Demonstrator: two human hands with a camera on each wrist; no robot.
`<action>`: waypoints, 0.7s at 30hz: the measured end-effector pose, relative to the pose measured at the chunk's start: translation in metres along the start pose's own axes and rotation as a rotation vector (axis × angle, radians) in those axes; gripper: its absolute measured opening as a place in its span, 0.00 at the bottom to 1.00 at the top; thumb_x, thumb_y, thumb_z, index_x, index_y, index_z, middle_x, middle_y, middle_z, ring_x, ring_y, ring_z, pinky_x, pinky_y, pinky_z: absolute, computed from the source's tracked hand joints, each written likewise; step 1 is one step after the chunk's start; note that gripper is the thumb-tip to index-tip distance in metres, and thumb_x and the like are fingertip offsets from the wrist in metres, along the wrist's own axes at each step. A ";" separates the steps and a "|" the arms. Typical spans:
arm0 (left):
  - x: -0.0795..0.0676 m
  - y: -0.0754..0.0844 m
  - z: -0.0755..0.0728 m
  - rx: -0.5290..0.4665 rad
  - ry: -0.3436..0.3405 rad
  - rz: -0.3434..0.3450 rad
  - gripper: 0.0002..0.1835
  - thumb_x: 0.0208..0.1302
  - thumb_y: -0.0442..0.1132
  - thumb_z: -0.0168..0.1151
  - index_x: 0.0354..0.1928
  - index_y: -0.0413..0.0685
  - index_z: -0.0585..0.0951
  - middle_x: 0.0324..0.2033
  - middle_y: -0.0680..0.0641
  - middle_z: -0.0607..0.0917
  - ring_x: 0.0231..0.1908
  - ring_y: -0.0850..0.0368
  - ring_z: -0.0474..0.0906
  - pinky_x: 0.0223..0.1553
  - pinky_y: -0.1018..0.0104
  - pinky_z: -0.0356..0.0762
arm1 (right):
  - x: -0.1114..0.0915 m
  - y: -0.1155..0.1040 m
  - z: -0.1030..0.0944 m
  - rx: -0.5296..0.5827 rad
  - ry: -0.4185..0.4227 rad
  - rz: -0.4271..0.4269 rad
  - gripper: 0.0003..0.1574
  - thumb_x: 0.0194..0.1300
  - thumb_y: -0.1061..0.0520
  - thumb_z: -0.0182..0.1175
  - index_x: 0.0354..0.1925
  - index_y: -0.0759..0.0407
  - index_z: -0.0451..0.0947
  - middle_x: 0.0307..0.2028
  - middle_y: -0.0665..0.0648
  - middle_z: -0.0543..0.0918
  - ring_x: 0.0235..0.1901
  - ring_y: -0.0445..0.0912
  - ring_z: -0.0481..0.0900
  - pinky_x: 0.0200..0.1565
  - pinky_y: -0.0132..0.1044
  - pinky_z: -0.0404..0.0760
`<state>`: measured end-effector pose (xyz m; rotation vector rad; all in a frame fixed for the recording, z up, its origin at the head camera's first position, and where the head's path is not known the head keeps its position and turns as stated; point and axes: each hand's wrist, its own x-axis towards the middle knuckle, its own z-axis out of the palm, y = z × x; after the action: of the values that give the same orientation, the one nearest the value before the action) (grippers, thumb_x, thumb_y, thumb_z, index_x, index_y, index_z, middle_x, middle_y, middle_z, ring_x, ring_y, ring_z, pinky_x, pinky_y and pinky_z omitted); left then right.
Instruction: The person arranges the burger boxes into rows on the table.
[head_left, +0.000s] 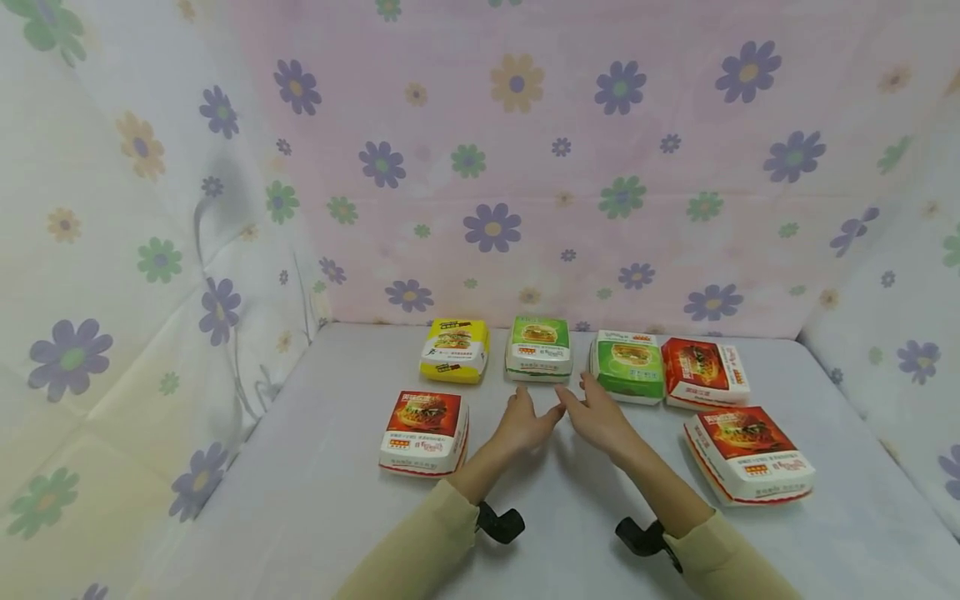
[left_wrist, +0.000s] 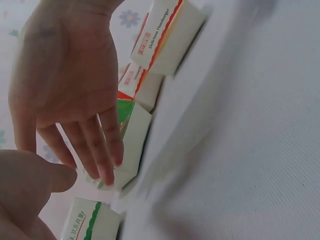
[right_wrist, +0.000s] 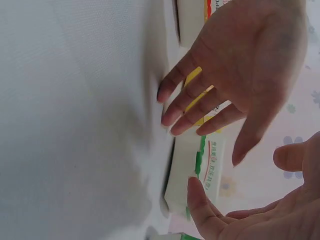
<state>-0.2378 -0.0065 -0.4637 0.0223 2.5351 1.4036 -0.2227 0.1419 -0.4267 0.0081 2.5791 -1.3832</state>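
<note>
On my head feed I have the left hand and the right hand close together over the white worktop, fingers loosely extended and neither one gripping anything. The middle green box sits just beyond them, roughly in line with the space between the hands. The right-hand green box lies past the right hand's fingertips — I cannot tell whether they touch it. To the left of the middle one stands a yellow box, with a red box nearer, beside the left hand. Over to the right, a second red box adjoins the right-hand green one, and a third red box rests closer to me, beyond the right forearm. The head view gives me the burger pictures on the lids; the left wrist camera adds what that angle hides: the right palm, and the small "Delicious Hamburger" lettering on a box side. The right wrist camera shows me the left palm instead, its fingers spread — yellow shows through the gaps.
</note>
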 end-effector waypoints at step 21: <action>-0.013 0.010 0.005 0.073 -0.128 0.256 0.36 0.75 0.52 0.59 0.75 0.39 0.63 0.67 0.36 0.72 0.62 0.41 0.75 0.59 0.48 0.77 | -0.035 0.013 -0.090 -0.226 0.011 -0.212 0.33 0.78 0.46 0.55 0.69 0.66 0.69 0.64 0.69 0.76 0.59 0.63 0.76 0.50 0.55 0.83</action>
<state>-0.2255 0.0014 -0.4555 0.4490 2.5447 1.3453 -0.2033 0.2266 -0.3824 -0.3018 2.7968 -1.1461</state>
